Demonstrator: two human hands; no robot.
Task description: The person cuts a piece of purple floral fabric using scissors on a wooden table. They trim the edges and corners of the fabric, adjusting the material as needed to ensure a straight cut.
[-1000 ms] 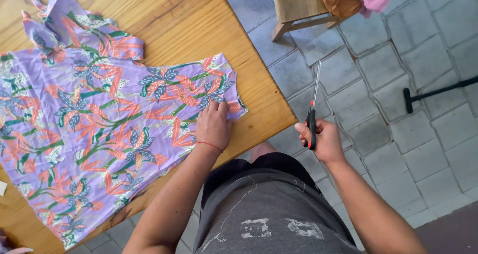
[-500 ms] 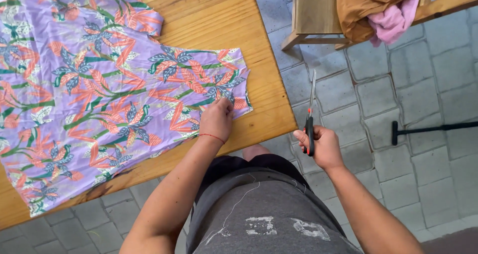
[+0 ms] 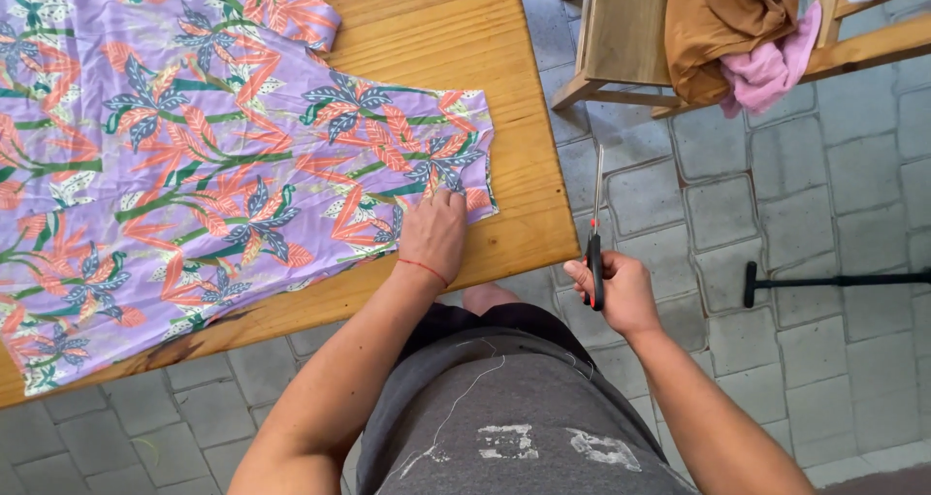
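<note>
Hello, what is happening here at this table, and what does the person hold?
A person stands at the corner of a wooden table with a purple floral fabric spread flat on it. The left hand presses down on the fabric near its corner at the table's edge. The right hand holds a pair of scissors off the table, over the paved floor, blades closed and pointing away from the person. A wooden bench beyond carries brown and pink cloths.

Wooden chair [image 3: 621, 39], brown cloth [image 3: 722, 20]
</note>
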